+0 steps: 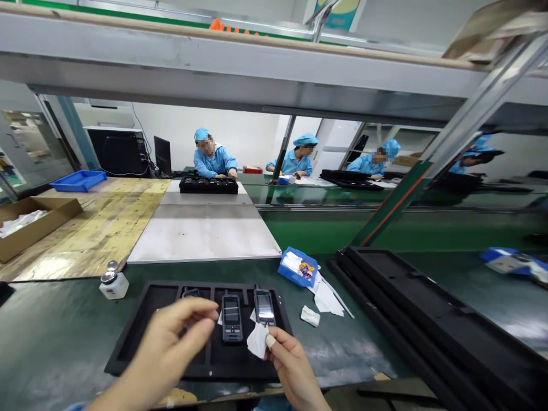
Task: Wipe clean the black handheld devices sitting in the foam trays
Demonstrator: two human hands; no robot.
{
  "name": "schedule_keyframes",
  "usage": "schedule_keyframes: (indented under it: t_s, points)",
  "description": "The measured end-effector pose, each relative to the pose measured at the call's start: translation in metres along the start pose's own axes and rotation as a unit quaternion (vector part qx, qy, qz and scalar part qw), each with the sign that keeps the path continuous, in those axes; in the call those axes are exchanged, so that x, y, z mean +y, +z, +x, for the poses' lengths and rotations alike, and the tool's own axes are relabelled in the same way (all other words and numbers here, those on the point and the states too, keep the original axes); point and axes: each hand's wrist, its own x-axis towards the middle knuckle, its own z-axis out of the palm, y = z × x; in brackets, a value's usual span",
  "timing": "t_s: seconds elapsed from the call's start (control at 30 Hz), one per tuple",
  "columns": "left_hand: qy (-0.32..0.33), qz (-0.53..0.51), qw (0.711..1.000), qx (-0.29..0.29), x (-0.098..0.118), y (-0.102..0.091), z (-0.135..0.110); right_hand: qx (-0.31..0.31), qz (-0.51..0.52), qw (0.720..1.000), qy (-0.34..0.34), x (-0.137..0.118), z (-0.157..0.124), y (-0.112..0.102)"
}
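Observation:
A black foam tray [128, 348] lies on the green bench in front of me, holding dark handheld devices with bright screens. One device [232, 317] sits in the middle slot, and another [264, 307] lies in the slot to its right. My right hand [291, 365] is shut on a white wipe [258, 340], which touches the lower end of the right device. My left hand [171, 342] hovers over the tray's left side with curled fingers. It hides most of a third device [190, 293].
A white bottle with a metal pump top [113, 283] stands left of the tray. To the right are a blue box of wipes [298, 267], a folded wipe [310, 315] and a stack of black trays [428, 308]. Co-workers [209, 157] in blue sit across the line.

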Motion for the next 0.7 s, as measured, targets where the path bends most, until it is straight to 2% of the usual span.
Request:
schedule_keyframes:
  t_s: [0.13,0.17,0.23,0.33,0.5,0.57,0.7]
  points:
    - [-0.102,-0.148,0.981,-0.071,-0.059,0.066,-0.011,-0.072,-0.064,0.994,-0.042,0.003,-0.005,0.014]
    - [-0.106,-0.197,0.970,-0.099,-0.074,0.080,-0.015,-0.092,-0.073,0.992,-0.039,0.007,-0.008,0.017]
    - [-0.109,-0.265,0.952,-0.104,-0.096,0.098,-0.023,-0.116,-0.081,0.990,-0.027,0.017,-0.012,0.024]
    - [-0.129,-0.283,0.945,-0.100,-0.106,0.106,-0.026,-0.116,-0.085,0.990,-0.009,0.032,-0.015,0.031]
    - [-0.140,-0.250,0.952,-0.107,-0.100,0.102,-0.018,-0.101,-0.129,0.986,-0.003,0.045,-0.013,0.030]
    - [-0.146,-0.248,0.952,-0.103,-0.098,0.102,-0.016,-0.086,-0.174,0.981,-0.025,0.047,-0.012,0.025]
    - [-0.144,-0.247,0.957,-0.049,-0.092,0.104,-0.017,-0.016,-0.262,0.960,-0.100,0.050,-0.007,0.012]
